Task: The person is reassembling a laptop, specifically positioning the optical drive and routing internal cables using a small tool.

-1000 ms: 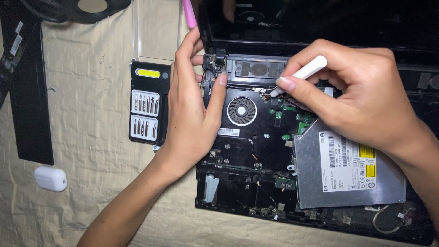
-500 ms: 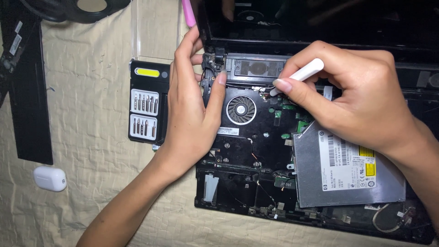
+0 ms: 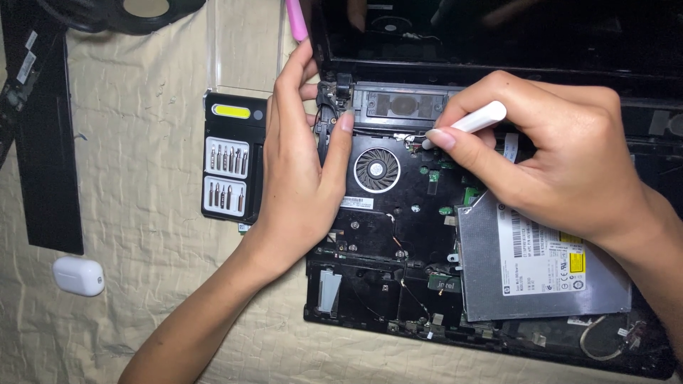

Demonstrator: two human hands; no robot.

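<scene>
Laptop (image 3: 398, 235) edge cropped, screwdriver (image 3: 473, 122) tip hidden

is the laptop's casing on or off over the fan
Off. The laptop lies opened up, its round fan, circuit boards and silver optical drive all exposed.

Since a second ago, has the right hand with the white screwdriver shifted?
Barely. The right hand keeps the white screwdriver tip just right of the round fan; the handle sits at nearly the same spot. The left hand stays braced on the laptop's corner hinge.

home repair spot: cloth-covered table (image 3: 156, 299), bit set (image 3: 233, 167)
</scene>
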